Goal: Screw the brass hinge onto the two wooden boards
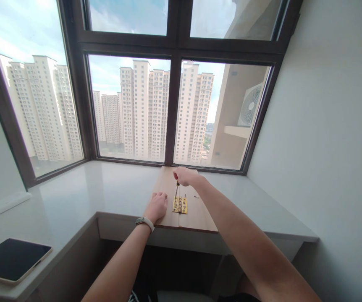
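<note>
A brass-coloured hinge (pixel 184 205) lies spread across the seam between two pale wooden boards (pixel 196 218). My right hand (pixel 185 176) is closed around the handle of a screwdriver (pixel 177 191), above the far side of the hinge. The shaft slants down, its tip at the hinge's left leaf. My left hand (pixel 157 206) rests on the left board beside the hinge, fingers loosely bent and holding nothing. Close to the hinge's far edge is a small screw (pixel 185 196). Another thin, small piece (pixel 196 197), perhaps a screw, lies on the right board.
The boards lie on a white windowsill counter (pixel 114 188), reaching its front edge. A dark-screened tablet (pixel 12 258) lies at the near left corner. Behind the counter stands a brown-framed window (pixel 170 113); a white wall (pixel 326 117) bounds the right side.
</note>
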Available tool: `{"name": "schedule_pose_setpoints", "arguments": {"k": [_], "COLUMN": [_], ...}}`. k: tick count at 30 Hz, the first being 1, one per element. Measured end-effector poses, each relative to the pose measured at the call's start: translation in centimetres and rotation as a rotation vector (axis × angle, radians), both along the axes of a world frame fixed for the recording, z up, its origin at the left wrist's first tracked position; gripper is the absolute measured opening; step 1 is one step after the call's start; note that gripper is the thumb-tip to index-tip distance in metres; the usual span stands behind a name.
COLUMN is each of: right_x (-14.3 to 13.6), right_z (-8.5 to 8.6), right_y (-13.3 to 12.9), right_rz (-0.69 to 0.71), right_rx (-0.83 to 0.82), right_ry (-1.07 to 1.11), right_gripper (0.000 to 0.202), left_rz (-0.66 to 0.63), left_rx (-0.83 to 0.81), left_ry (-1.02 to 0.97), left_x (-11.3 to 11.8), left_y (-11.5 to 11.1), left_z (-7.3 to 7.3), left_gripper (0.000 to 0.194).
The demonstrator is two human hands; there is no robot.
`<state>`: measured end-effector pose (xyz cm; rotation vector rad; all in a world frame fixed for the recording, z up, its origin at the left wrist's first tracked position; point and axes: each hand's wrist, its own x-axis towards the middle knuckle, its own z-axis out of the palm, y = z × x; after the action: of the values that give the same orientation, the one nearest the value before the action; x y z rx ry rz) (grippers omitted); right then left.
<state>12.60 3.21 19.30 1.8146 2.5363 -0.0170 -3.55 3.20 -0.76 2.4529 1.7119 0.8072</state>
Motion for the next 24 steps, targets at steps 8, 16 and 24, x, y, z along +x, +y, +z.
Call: {"name": "schedule_pose_setpoints", "arguments": {"k": [8,16,24], "right_x": [-0.21,-0.10,-0.13], "right_z": [-0.36,-0.05,-0.22], "right_y": [-0.13,0.03,0.16], "right_rz": [-0.058,-0.011,-0.026], "right_rx": [0.062,0.036,0.012], "right_ry": [0.030,-0.014,0.022], "right_gripper": [0.045,0.025,0.036], "left_rz": [0.003,-0.003,0.000], "left_rx": [0.018,0.025,0.012], "left_ry": [-0.017,-0.021,-0.029], "left_x": [0.05,0.01,-0.01], "left_y": [0.08,0.09,0.27], "left_z": [-0.06,-0.13,-0.28], "left_gripper": [0.034,0.035,0.034]}}
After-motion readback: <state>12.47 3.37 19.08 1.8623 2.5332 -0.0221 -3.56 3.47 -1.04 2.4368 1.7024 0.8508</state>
